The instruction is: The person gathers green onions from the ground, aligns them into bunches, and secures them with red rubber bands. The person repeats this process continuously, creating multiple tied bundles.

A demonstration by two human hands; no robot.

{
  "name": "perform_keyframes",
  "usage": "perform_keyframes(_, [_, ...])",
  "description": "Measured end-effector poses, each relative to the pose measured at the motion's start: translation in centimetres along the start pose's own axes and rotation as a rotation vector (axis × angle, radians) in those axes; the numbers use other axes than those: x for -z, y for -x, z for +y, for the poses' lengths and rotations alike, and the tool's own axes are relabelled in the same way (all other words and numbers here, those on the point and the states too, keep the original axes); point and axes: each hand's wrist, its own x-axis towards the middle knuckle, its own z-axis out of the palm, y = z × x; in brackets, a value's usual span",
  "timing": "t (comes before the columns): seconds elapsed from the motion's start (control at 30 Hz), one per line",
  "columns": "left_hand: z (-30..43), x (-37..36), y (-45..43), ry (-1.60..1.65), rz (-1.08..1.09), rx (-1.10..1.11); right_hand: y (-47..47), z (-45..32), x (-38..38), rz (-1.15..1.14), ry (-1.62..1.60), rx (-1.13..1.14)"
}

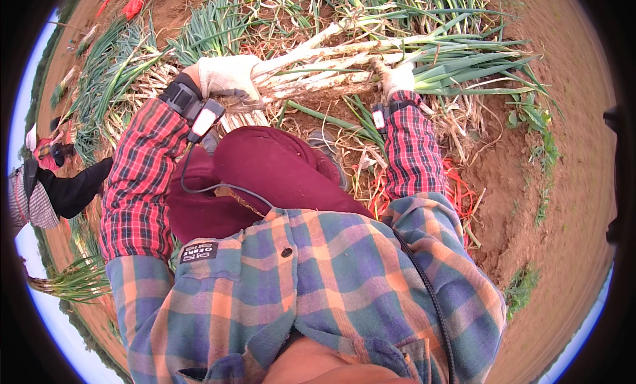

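Note:
Green onions with soil-streaked white stalks lie crosswise in a loose bundle before me, their green leaves pointing right. My left hand, in a whitish knit glove, is closed around the root end of the bundle; its fingertips are partly hidden. Around the stalks near the start of the leaves is my right hand, also gloved, with soil on its fingers. Below my left hand, the white ends of another bunch show just in front of my knee.
More green onions lie in rows ahead and to the left. Red plastic strands lie on the soil by my right forearm, with more red plastic at the upper left. Co-workers are at the far left. Weeds grow at the right.

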Motion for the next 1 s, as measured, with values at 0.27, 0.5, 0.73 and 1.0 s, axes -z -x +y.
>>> perform_keyframes(0.27, [-0.4,-0.5,-0.2,0.066,0.044,-0.104,1.9,-0.7,-0.6,0.147,0.448,0.232])
perform_keyframes(0.5, [0.2,-0.3,0.3,0.084,-0.011,0.000,2.0,-0.9,-1.9,-0.092,0.494,0.253])
perform_keyframes(0.73, [-1.8,-0.7,0.3,0.445,0.006,-0.177,-0.3,0.4,2.6,0.007,-1.014,-0.244])
perform_keyframes(1.0, [-2.7,-0.4,0.5,0.625,-0.081,-0.155,5.8,12.3,10.8,-0.059,-1.023,-0.621])
